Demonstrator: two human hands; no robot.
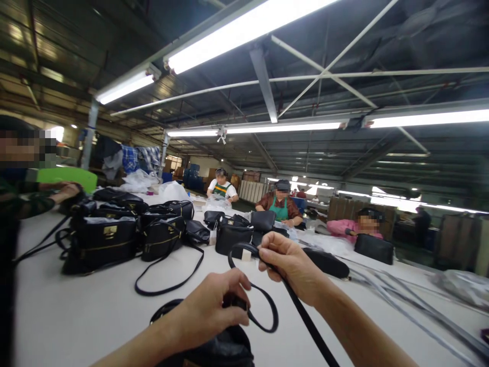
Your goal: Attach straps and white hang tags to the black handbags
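Observation:
A long black strap is pinched between the thumb and fingers of my right hand; it hangs down toward the bottom edge and loops round to the left. My left hand is curled lower down, its fingers around a dark piece of the strap near a small metal fitting. Below my left hand lies a black bag, partly hidden by my hand and forearm. A small pale tag shows beside my right fingertips.
Several black bags stand on the white table at the left, with more black bags beyond my hands. Gray strips cross the right side. People work around the table; a person's hands are at the far left.

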